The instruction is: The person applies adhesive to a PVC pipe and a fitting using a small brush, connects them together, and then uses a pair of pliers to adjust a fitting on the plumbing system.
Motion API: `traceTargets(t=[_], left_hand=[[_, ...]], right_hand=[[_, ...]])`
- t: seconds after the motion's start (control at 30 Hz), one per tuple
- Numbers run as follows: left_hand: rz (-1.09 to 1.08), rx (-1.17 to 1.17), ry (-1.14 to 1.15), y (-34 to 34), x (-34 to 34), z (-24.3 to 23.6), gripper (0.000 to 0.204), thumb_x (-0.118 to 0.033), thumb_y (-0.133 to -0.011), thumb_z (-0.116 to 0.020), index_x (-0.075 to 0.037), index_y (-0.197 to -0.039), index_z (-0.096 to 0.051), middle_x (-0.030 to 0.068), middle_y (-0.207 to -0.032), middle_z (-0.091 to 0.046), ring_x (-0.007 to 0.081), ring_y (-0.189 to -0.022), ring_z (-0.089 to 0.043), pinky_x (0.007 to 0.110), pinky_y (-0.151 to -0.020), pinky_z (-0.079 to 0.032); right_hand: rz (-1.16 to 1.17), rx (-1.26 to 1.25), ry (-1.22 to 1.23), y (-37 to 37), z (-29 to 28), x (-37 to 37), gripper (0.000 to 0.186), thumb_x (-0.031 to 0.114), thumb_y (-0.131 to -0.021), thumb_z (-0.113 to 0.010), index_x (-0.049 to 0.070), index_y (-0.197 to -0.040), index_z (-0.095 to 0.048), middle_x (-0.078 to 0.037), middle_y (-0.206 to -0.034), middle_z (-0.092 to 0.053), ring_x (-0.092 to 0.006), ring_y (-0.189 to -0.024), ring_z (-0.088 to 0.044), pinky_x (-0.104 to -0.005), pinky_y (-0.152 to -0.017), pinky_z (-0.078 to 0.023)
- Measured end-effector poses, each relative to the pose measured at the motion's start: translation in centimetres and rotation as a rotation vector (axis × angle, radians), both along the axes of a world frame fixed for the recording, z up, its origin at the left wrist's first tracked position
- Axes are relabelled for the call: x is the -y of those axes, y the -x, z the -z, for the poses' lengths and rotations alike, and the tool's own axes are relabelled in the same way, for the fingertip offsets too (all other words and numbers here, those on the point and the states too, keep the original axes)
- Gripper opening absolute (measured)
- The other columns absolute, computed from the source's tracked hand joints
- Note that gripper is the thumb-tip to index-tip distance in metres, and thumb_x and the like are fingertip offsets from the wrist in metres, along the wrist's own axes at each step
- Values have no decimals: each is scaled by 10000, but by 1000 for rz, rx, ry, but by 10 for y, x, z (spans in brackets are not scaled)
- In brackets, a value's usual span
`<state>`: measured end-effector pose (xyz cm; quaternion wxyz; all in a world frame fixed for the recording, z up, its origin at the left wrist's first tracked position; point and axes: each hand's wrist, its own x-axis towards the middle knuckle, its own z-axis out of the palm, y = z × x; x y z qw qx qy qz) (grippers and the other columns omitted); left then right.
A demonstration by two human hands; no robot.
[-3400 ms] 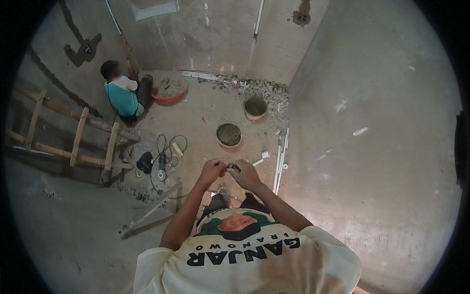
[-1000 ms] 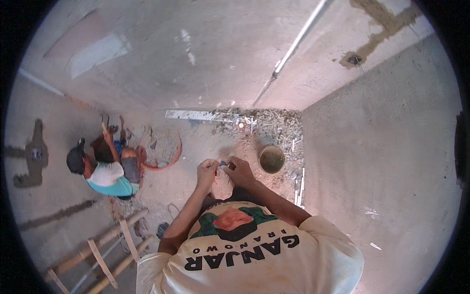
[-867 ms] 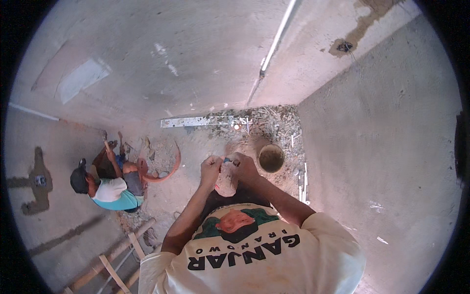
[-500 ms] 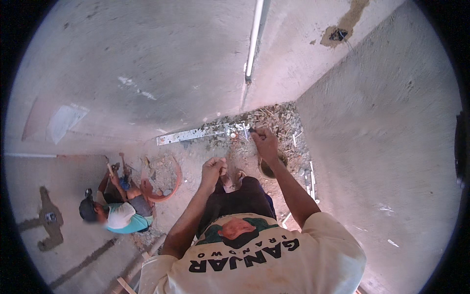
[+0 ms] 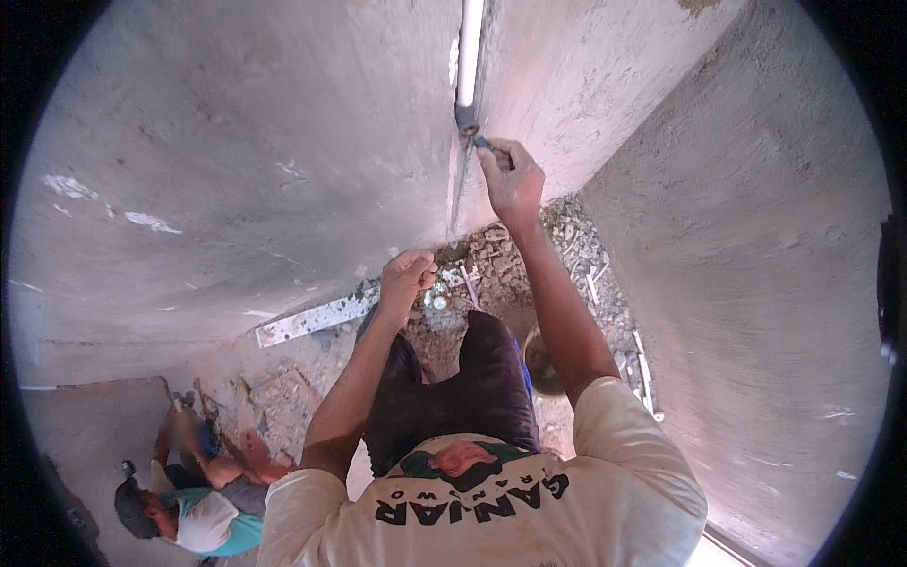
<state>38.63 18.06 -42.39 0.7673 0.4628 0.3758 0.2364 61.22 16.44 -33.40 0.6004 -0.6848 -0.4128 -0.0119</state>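
Observation:
A white pipe (image 5: 469, 57) runs down a channel in the plastered wall, ending in a dark elbow fitting (image 5: 467, 121) with an open mouth. My right hand (image 5: 510, 184) is raised just below that elbow, thumb and fingers closed on a small dark fitting (image 5: 482, 144), close to the mouth. My left hand (image 5: 408, 276) hangs lower, left of the channel, with fingers curled; what is in them, if anything, is hidden.
A co-worker (image 5: 217, 524) in a cap sits low at the left beside a red tub (image 5: 269, 454). Rubble (image 5: 557, 236), a white strip (image 5: 288, 321), pipe offcuts (image 5: 644, 373) and a partly hidden bucket (image 5: 548, 369) lie below. A bare wall (image 5: 756, 236) stands right.
My hands, together earlier, have separated; the right has risen to the pipe's elbow with the small piece. My view has moved toward the wall, and the co-worker now appears lower in the picture.

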Motion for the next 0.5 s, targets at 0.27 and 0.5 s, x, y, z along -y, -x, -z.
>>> traceTargets(t=[0.27,0.5], left_hand=[[-37,-45,-51,22,-10,121,201,-209,-920,-600,-7,-924,-606,32,-769,-584,91,-597,-493,250,-578,-402],[-6,-81,-117,59,-3,127,188,-213,-923,-597,-27,-945,-613,30,-791,-617,111,-653,-555,261,-628,-457]], right_hand=[[73,98,-166,2,39,-36,236,168,-813,-711,4,-979,-676,-170,-881,-676,-248,-740,-674,-347,-680,-532],[225,260,-128,7,31,-40,206,188,-809,-694,28,-939,-692,-143,-812,-653,-254,-674,-647,-363,-649,-518]])
